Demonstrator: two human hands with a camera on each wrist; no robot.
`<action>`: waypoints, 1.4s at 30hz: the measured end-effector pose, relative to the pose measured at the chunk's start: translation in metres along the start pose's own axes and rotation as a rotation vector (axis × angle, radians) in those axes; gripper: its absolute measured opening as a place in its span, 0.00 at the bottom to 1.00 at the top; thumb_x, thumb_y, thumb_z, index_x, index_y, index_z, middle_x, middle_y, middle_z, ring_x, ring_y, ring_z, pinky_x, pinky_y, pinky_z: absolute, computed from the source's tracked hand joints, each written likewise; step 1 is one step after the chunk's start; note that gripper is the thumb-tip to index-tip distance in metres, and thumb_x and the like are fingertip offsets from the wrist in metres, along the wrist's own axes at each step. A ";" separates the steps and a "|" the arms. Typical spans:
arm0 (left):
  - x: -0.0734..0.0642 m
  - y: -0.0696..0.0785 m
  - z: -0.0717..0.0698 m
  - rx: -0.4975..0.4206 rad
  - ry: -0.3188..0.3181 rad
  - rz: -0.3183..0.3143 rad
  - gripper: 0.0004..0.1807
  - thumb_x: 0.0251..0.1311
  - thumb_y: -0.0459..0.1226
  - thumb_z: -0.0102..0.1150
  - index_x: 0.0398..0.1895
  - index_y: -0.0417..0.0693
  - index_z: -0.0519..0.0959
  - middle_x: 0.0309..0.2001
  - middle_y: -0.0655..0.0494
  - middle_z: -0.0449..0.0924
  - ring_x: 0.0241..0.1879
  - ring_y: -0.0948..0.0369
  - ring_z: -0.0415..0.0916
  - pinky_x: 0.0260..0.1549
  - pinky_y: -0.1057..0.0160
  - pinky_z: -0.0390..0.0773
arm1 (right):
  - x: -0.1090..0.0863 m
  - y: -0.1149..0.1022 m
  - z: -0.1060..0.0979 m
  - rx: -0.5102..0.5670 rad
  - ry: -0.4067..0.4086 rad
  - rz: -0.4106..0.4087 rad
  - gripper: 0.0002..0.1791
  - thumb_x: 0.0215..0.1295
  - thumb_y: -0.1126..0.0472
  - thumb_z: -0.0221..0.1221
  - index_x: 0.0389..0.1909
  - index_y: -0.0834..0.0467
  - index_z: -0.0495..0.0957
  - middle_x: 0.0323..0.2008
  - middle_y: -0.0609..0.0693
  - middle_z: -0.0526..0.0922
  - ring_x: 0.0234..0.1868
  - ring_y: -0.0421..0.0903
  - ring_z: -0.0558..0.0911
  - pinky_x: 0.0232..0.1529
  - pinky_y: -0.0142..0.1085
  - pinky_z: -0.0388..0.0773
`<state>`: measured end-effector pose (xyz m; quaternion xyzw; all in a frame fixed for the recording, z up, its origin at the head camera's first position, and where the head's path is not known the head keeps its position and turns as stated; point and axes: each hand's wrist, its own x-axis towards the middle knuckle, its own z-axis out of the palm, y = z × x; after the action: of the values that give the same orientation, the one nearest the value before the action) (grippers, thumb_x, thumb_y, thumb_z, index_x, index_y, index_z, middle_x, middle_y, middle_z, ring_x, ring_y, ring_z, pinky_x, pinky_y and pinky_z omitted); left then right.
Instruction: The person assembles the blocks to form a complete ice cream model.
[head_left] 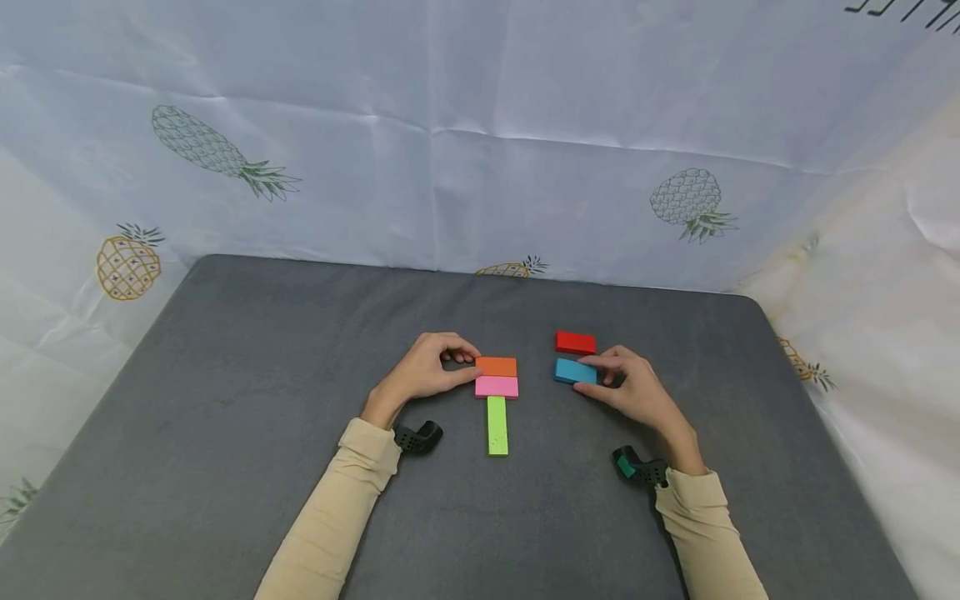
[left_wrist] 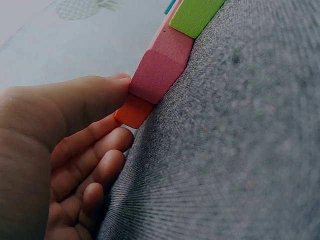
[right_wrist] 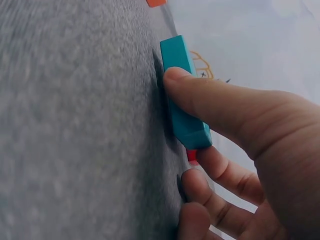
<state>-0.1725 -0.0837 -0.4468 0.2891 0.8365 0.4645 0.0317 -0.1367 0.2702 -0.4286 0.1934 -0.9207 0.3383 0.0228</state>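
Note:
My left hand [head_left: 431, 367] is at the left ends of an orange block [head_left: 497, 367] and a pink block [head_left: 497, 387], which lie long side to long side. Its thumb and index finger pinch the orange block's end, with the thumb tip also right at the pink block [left_wrist: 157, 75]. A lime green block [head_left: 497, 425] points toward me from the middle of the pink one, forming a T. My right hand [head_left: 630, 383] grips a blue block [head_left: 567, 371] between thumb and fingers; in the right wrist view, a shadow runs beneath this block [right_wrist: 176, 55].
A red block [head_left: 575, 342] lies just beyond the blue one. Grey cloth covers the table [head_left: 225, 467], and a white curtain [head_left: 480, 100] printed with pineapples hangs behind it. Black wrist cameras [head_left: 418, 437] sit on both wrists, close over the table.

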 end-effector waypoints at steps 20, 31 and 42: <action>0.001 0.000 0.001 0.015 -0.004 0.003 0.11 0.60 0.38 0.72 0.44 0.44 0.88 0.38 0.52 0.86 0.37 0.60 0.79 0.41 0.64 0.77 | 0.046 -0.041 0.005 0.033 -0.015 -0.022 0.22 0.59 0.62 0.74 0.55 0.62 0.86 0.39 0.57 0.77 0.35 0.46 0.73 0.35 0.32 0.69; 0.002 0.000 0.000 0.019 -0.002 -0.010 0.11 0.60 0.40 0.72 0.43 0.46 0.88 0.37 0.54 0.86 0.37 0.63 0.78 0.41 0.66 0.77 | 0.057 -0.050 0.012 0.063 -0.018 0.010 0.22 0.60 0.62 0.73 0.56 0.61 0.85 0.41 0.59 0.77 0.38 0.49 0.72 0.36 0.33 0.68; 0.001 -0.001 0.000 0.024 -0.013 -0.026 0.11 0.60 0.40 0.72 0.44 0.46 0.88 0.38 0.54 0.86 0.38 0.63 0.78 0.42 0.66 0.77 | 0.061 -0.052 0.020 0.070 -0.073 0.040 0.24 0.62 0.63 0.71 0.59 0.63 0.83 0.43 0.60 0.76 0.32 0.46 0.78 0.33 0.30 0.74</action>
<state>-0.1737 -0.0834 -0.4471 0.2815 0.8454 0.4522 0.0395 -0.1717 0.2012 -0.4015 0.1878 -0.9122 0.3632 -0.0246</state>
